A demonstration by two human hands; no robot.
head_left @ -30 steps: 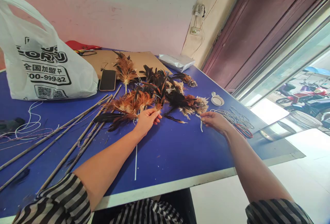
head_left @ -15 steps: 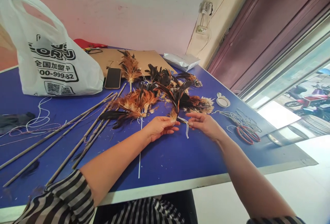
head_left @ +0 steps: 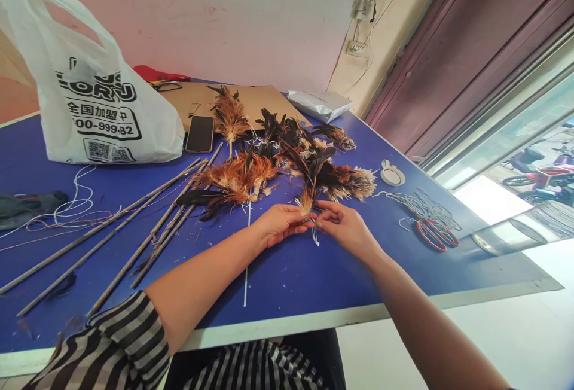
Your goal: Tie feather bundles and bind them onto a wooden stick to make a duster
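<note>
- My left hand [head_left: 280, 224] pinches a fluffy orange-black feather tuft [head_left: 309, 189] (at its quill end), toward the table's [head_left: 291, 282] near edge.
- My right hand [head_left: 345, 228] pinches its thin white string [head_left: 315, 235].

A black-and-white striped top [head_left: 251, 369], its left sleeve [head_left: 121, 342] ending near the elbow, leaves the left hand [head_left: 280, 225] and right hand [head_left: 345, 228] bare.

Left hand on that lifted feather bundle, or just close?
Touching. Head view: the left hand pinches the feather bundle at its base, no gap visible; the right hand pinches the white string hanging there.
</note>
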